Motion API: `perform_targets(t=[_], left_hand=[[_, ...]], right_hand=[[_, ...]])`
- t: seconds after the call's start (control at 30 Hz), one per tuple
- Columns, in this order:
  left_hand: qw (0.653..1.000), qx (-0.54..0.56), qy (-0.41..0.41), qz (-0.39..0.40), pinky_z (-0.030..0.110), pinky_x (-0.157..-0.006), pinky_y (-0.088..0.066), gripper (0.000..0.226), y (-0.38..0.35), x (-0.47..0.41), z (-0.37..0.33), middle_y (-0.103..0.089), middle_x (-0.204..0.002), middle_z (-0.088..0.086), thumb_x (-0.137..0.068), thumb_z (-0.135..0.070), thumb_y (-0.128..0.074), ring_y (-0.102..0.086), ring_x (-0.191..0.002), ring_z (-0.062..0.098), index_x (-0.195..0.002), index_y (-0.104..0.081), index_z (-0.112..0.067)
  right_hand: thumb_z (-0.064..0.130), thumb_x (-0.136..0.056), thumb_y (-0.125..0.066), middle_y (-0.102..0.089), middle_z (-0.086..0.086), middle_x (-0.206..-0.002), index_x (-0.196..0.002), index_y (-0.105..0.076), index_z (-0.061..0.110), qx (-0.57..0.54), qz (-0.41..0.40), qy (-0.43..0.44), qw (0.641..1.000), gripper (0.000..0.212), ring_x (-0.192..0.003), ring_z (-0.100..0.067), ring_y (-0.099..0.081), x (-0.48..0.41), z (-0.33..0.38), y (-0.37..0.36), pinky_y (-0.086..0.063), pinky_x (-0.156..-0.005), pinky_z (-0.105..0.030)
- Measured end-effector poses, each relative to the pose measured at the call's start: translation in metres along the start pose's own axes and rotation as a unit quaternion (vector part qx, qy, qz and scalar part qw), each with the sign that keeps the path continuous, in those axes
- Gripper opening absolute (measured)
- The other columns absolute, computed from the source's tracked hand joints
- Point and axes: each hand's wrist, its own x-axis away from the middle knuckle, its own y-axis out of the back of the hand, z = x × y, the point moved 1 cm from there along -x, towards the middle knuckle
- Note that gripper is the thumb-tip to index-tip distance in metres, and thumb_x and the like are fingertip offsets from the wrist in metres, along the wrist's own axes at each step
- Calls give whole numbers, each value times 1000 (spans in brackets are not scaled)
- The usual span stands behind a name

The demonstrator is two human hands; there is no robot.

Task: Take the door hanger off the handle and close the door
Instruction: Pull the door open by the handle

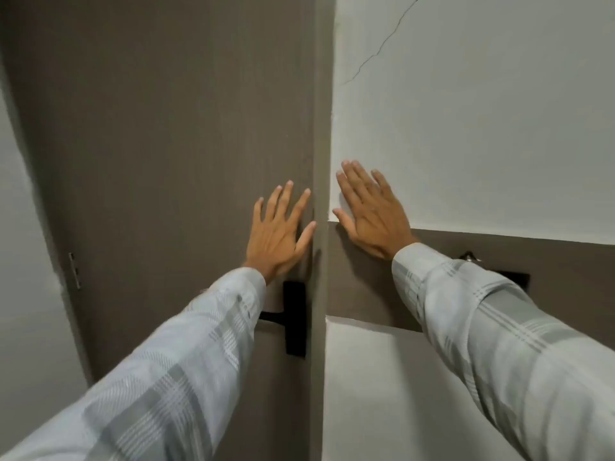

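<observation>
The grey-brown door (166, 144) fills the left half of the view and lies flush with its frame (321, 128). My left hand (279, 232) is pressed flat on the door, fingers spread, just above the black handle (293, 319). The handle's lever points left and is partly covered by my left sleeve. My right hand (372, 216) lies flat on the white wall (466, 128) right of the frame, fingers apart. No door hanger is visible on the handle or in either hand.
A grey-brown band (366, 287) crosses the wall at handle height, with a dark rectangular plate (512, 277) and a small hook-like thing (469, 256) on it. Door hinges (75, 271) show at the left edge. A crack (376, 58) runs across the upper wall.
</observation>
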Motion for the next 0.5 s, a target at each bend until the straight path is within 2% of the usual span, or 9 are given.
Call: perform_targets(t=[0.13, 0.3, 0.43, 0.5], left_hand=[[996, 8, 59, 64, 52, -120, -14, 63, -40, 50, 28, -16, -164, 9, -97, -55, -25, -13, -151, 26, -154, -14, -31], [976, 5, 113, 188, 48, -122, -9, 65, -97, 110, 51, -17, -164, 11, -97, -60, -17, -11, -151, 26, -154, -14, -30], [951, 25, 199, 235, 41, -124, -7, 80, -128, 153, 51, -23, -161, 15, -91, -70, -17, -12, -151, 26, -155, -16, -21], [944, 36, 215, 247, 39, -124, -3, 93, -140, 163, 46, -21, -162, 16, -86, -77, -12, -10, -152, 26, -154, -19, -15]], right_hand=[[44, -102, -35, -16, -13, -165, -156, -21, 5, 52, 46, 57, 996, 68, -153, -25, -13, 5, 24, -39, -10, -125, -44], [51, -101, -27, -15, -17, -164, -156, -16, 1, 124, 8, 69, 990, 75, -153, -29, -13, 4, 23, -63, -16, -124, -50], [52, -101, -24, -16, -19, -164, -156, -14, 0, 122, -17, 75, 990, 75, -152, -31, -14, 2, 24, -67, -14, -123, -52], [52, -102, -22, -15, -19, -164, -156, -13, 0, 117, -22, 76, 990, 75, -152, -31, -14, 4, 24, -68, -13, -122, -52]])
